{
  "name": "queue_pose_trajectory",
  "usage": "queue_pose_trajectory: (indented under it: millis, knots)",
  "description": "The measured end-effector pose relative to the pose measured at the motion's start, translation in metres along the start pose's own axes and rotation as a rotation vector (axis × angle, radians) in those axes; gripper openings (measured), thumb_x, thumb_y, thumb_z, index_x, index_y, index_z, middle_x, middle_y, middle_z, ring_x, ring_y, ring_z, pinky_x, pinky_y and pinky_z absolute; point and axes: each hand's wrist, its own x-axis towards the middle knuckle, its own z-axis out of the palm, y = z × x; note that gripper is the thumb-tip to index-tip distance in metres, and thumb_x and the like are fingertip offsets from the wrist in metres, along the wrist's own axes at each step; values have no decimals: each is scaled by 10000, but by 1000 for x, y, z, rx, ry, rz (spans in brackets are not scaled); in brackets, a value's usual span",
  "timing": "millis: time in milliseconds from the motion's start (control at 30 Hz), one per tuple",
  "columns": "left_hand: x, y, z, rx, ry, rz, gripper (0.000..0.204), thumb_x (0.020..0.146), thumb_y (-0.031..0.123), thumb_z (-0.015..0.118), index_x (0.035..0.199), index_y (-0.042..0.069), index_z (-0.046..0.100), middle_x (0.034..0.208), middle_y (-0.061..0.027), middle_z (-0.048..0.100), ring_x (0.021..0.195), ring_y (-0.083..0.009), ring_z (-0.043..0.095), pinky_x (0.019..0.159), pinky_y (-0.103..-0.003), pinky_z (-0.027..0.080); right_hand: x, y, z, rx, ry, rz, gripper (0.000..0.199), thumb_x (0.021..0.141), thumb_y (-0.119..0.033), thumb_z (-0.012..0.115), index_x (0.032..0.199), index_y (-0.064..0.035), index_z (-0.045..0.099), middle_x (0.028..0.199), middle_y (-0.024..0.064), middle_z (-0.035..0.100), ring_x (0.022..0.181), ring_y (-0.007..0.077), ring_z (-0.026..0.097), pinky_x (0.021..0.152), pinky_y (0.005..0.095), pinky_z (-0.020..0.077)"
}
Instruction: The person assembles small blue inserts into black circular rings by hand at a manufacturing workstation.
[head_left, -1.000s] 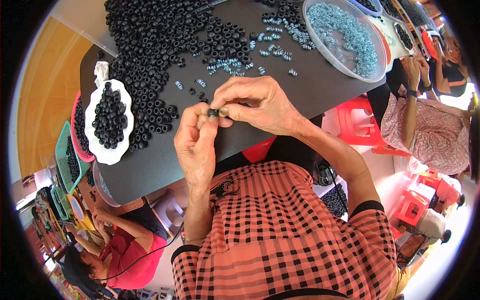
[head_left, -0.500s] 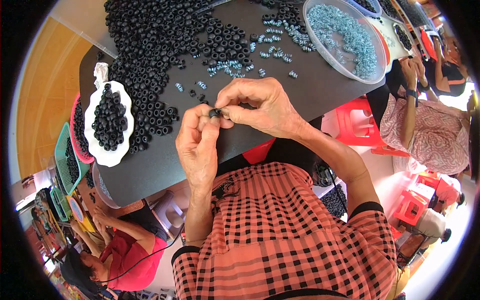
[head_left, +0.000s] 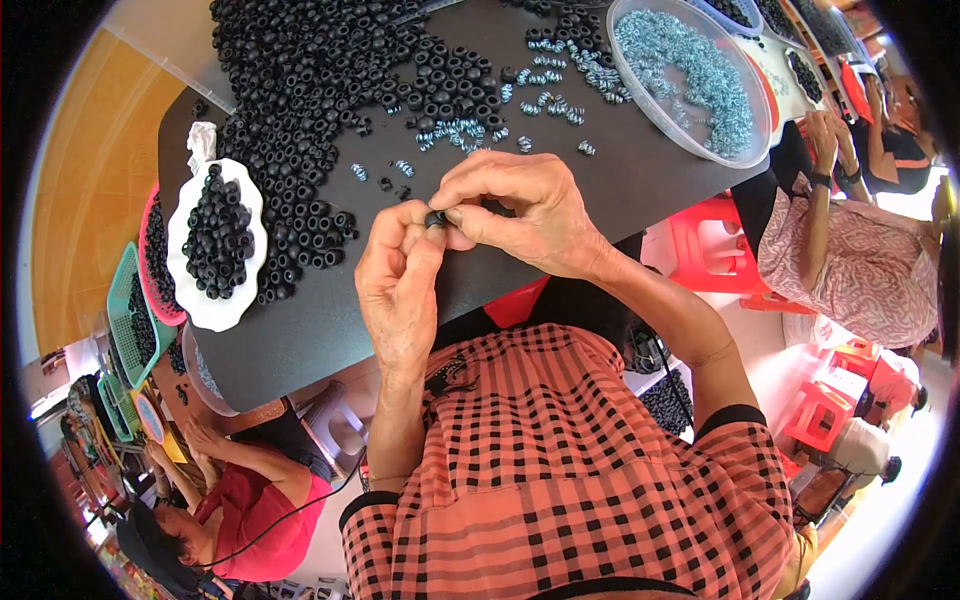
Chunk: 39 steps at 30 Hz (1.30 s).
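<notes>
In front of my body, over the table's near edge, my left hand (head_left: pixel 398 270) pinches a small round black plastic piece (head_left: pixel 434 219) between thumb and fingers. Against the same piece, the thumb and forefinger of my right hand (head_left: pixel 530 205) are pressed together. What lies between the right fingertips is mostly hidden. Just beyond my hands lie loose small black bits (head_left: pixel 385 184) and short metal coil springs (head_left: pixel 403 167). A large heap of hollow black plastic pieces (head_left: pixel 310 110) spreads over the far left of the dark table (head_left: pixel 310 335).
A white scalloped plate (head_left: pixel 213 318) of black pieces sits on the left. At the far right stands a clear round tub (head_left: pixel 640 100) of springs. A person in red (head_left: pixel 265 510) works at lower left; another in a patterned top (head_left: pixel 850 265) sits right, near red stools (head_left: pixel 705 245).
Both hands have shifted very slightly, and the pinched black piece has turned or moved a little to the right. The person at lower left has moved their hands.
</notes>
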Motion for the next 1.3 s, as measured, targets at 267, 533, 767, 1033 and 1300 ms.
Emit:
queue_pose_trajectory:
  millis: [267,533,767,1033,1300]
  knots:
    - [-2,3,2,29,28,-33,138,942,24,496,1050,-46,547,822,-36,614,802,-86,597,781,-217,461,0,1,0,-126,4,-77,164,788,62,639,930,2,694,870,78,653,736,122,631,631,243,521]
    - [-1,3,2,9,36,-43,156,936,25,498,1048,-41,583,870,-38,631,796,-87,583,802,-220,456,0,0,3,-95,33,-86,173,785,42,612,925,-8,699,834,64,670,656,128,654,616,243,524]
    - [2,-2,3,-261,18,-139,175,928,52,505,1055,-38,587,974,-86,626,920,-125,582,881,-285,457,2,4,2,-154,18,-172,236,760,37,631,985,-14,679,877,66,646,782,144,634,691,254,513]
    - [7,-4,-8,-530,-109,-246,197,894,36,495,1048,-57,573,1014,-118,617,976,-212,598,901,-341,468,-1,5,6,-421,49,-346,403,663,35,706,1059,-35,667,942,73,619,785,180,582,695,284,506]
    - [3,-7,-5,-623,6,-320,216,885,34,506,1066,-64,571,1014,-104,597,966,-189,581,907,-333,462,-2,7,10,-575,137,-496,400,623,24,724,1015,-20,660,939,69,617,770,192,572,689,300,479]
